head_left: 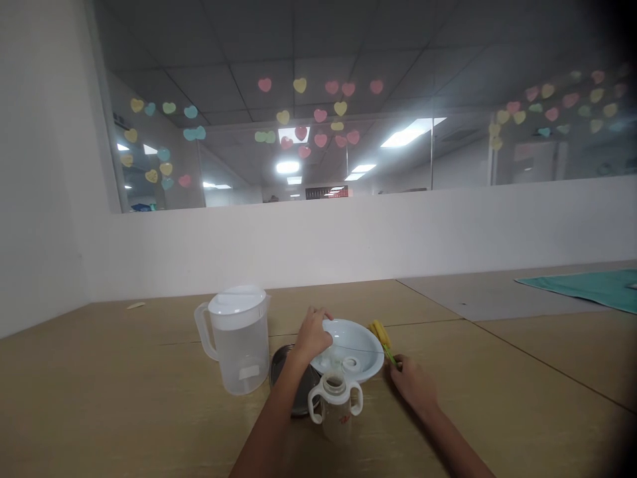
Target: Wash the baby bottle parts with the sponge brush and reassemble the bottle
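Observation:
My left hand (312, 334) is closed at the left rim of a pale white bowl (371, 358), with the thumb on the inner side. Inside the bowl lie a white ring-shaped cap (351, 364) and some clear pieces that I cannot make out. To the bowl's right, my right hand (414, 384) grips the green handle of a bottle brush with a yellow sponge head (380, 332); the head rests close to the bowl's rim. In front of the bowl, an uncapped clear baby bottle (336, 415) with two white side handles stands upright.
A lidded translucent pitcher (243, 352) stands at the left, its handle facing left. A dark round metal tray (301, 398) lies partly under my left forearm. A teal cloth (587, 289) is at the far right. Behind the table (149, 411) rises a white wall (323, 236) with windows.

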Demonstrator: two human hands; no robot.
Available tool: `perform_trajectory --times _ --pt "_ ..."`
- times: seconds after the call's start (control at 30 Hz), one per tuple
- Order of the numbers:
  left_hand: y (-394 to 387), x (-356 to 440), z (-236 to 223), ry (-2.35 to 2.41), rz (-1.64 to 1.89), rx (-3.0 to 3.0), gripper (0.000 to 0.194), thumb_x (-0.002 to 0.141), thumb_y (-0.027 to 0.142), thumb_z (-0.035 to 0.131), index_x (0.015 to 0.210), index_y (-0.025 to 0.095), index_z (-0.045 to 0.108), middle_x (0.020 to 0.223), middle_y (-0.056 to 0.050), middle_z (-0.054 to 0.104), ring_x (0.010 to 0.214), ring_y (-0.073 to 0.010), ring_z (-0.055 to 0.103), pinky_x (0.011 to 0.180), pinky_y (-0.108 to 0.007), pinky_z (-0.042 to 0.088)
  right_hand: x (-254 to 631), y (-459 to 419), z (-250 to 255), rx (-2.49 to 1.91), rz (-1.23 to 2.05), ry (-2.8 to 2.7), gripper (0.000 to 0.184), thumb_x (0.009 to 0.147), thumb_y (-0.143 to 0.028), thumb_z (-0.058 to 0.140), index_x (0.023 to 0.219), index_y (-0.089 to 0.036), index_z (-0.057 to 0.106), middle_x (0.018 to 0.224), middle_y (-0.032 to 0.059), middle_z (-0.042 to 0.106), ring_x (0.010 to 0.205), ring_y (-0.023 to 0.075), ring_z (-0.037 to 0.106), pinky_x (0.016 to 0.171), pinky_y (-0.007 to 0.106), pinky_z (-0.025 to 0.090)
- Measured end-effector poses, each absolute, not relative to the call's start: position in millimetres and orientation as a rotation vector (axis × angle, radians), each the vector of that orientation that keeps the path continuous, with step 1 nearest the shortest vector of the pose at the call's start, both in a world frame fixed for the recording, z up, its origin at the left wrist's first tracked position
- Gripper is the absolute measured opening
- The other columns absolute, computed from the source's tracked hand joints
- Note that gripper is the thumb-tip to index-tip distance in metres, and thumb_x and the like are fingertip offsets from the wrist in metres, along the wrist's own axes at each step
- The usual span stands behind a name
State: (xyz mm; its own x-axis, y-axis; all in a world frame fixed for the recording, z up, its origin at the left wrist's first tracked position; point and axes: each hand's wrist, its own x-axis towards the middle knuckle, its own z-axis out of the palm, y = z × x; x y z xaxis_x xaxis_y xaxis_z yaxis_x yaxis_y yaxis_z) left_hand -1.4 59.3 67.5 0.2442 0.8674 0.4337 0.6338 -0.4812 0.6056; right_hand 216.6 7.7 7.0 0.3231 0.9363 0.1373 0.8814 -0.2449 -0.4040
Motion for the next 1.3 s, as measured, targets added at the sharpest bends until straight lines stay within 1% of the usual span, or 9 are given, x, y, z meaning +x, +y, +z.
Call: perform_trajectory --times 0.17,0.37,0.43,0.6,0.73,0.9,1.1,1.2,1.3 --pt "63 2 73 1.311 1.355 1.977 0.044 0.053 -0.004 0.048 0.091 0.017 0.058 0.091 -0.003 0.050 0.084 -0.0143 0.050 0.080 -0.026 0.041 222 8 12 -2.180 0.253 -1.434 0.039 0.084 -0.027 0.035 0.111 -0.013 0.059 0.100 0.0130 0.067 0.093 0.0243 0.063 0.067 0.028 0.044" --pt "65 5 73 1.123 1.513 1.674 0.048 0.065 0.004 0.051 0.112 0.013 0.048 0.100 -0.008 0.054 0.078 -0.0103 0.056 0.066 -0.020 0.045 227 6 18 -2.127 0.277 -1.244 0.043 0.085 -0.034 0.032 0.114 -0.013 0.057 0.104 0.0113 0.066 0.091 0.0248 0.062 0.065 0.029 0.044" --pt "64 5 73 0.999 1.535 1.570 0.053 0.062 0.005 0.056 0.114 0.014 0.048 0.102 -0.008 0.054 0.080 -0.0109 0.057 0.066 -0.020 0.046 228 4 21 -2.108 0.267 -1.184 0.045 0.085 -0.036 0.032 0.116 -0.014 0.055 0.104 0.0112 0.065 0.089 0.0251 0.062 0.064 0.030 0.043" --pt "61 5 75 0.745 1.554 1.378 0.062 0.047 0.002 0.065 0.106 0.017 0.052 0.087 -0.002 0.057 0.079 -0.0124 0.057 0.070 -0.022 0.045 227 1 26 -2.056 0.233 -1.063 0.046 0.085 -0.039 0.030 0.117 -0.015 0.053 0.098 0.0107 0.066 0.082 0.0244 0.062 0.059 0.030 0.042" --pt "59 6 78 0.733 1.531 1.323 0.068 0.048 -0.001 0.062 0.112 0.017 0.049 0.088 -0.003 0.059 0.082 -0.0132 0.057 0.070 -0.022 0.044 225 0 27 -2.022 0.205 -0.999 0.047 0.085 -0.041 0.030 0.116 -0.015 0.053 0.096 0.0107 0.065 0.080 0.0244 0.061 0.057 0.029 0.040" --pt "60 10 75 0.658 1.482 1.082 0.068 0.053 -0.001 0.054 0.118 0.018 0.044 0.088 -0.002 0.060 0.069 -0.0082 0.054 0.063 -0.019 0.041 225 0 27 -1.984 0.208 -0.985 0.046 0.084 -0.042 0.031 0.115 -0.016 0.054 0.093 0.0098 0.064 0.078 0.0234 0.060 0.056 0.028 0.037" --pt "62 12 68 0.512 1.412 0.941 0.062 0.063 0.007 0.059 0.120 0.024 0.044 0.099 -0.002 0.059 0.072 -0.0062 0.054 0.071 -0.020 0.043 225 1 26 -1.965 0.209 -0.980 0.047 0.083 -0.042 0.032 0.115 -0.015 0.054 0.092 0.0095 0.063 0.077 0.0230 0.058 0.055 0.028 0.035" --pt "62 9 72 0.409 1.433 0.923 0.065 0.064 0.006 0.063 0.123 0.025 0.042 0.099 -0.003 0.058 0.070 -0.0058 0.054 0.077 -0.025 0.046 224 0 27 -1.952 0.200 -0.982 0.046 0.083 -0.042 0.033 0.115 -0.016 0.054 0.092 0.0089 0.063 0.075 0.0223 0.058 0.055 0.027 0.035" --pt "61 8 74 0.417 1.519 0.912 0.071 0.065 0.005 0.066 0.126 0.028 0.038 0.101 -0.003 0.056 0.074 -0.0063 0.056 0.079 -0.025 0.047 223 -1 26 -1.915 0.120 -0.967 0.047 0.084 -0.043 0.032 0.116 -0.016 0.054 0.091 0.0087 0.063 0.073 0.0210 0.058 0.055 0.027 0.035"
